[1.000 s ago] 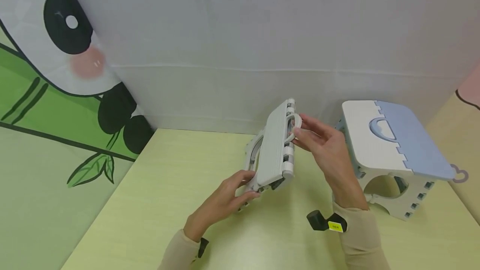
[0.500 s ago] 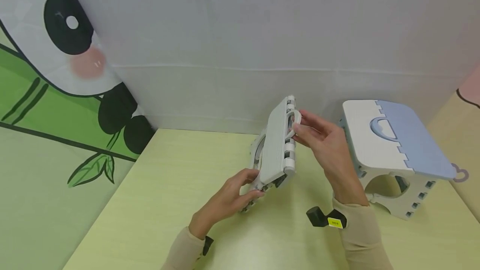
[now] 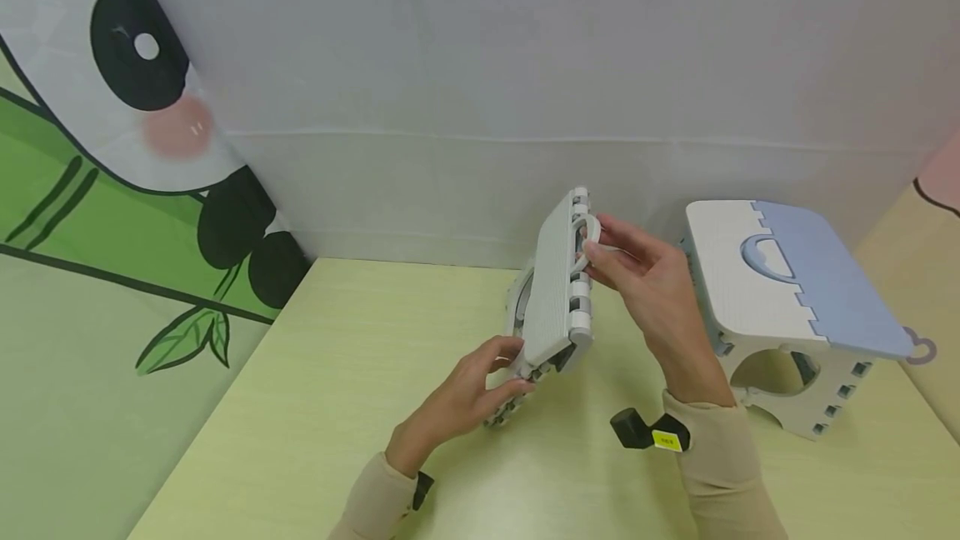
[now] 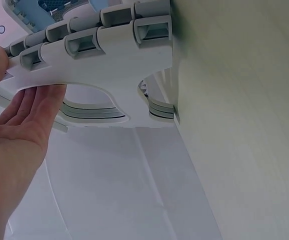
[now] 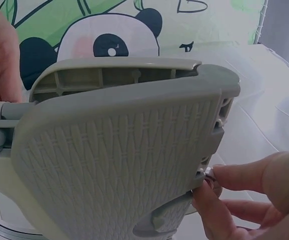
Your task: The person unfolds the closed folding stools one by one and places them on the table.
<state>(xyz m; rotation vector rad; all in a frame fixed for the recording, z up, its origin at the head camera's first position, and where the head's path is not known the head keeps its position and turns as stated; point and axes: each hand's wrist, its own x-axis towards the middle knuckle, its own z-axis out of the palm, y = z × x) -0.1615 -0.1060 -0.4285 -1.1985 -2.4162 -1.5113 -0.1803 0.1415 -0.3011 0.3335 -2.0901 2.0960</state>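
Observation:
A white and grey folding stool (image 3: 551,282), partly folded, is held up on its edge over the table. My right hand (image 3: 648,294) pinches its white carry handle (image 3: 595,233) at the top hinge edge. My left hand (image 3: 465,394) grips the leg panels at the near lower end, thumb on the near side. In the left wrist view those fingers pass through the cutout of the white leg panel (image 4: 119,52). The right wrist view shows the woven-textured underside (image 5: 109,140) of the seat, its two halves slightly apart along the top.
A second folding stool (image 3: 772,273), white and blue, stands unfolded on the right, close to my right forearm. The pale yellow-green table (image 3: 300,407) meets a white cloth backdrop (image 3: 487,65) at the back. A panda-print cloth (image 3: 187,273) hangs on the left.
My left hand has moved a little right, bringing the leg panels closer to the seat. My right hand stays on the handle and has risen slightly.

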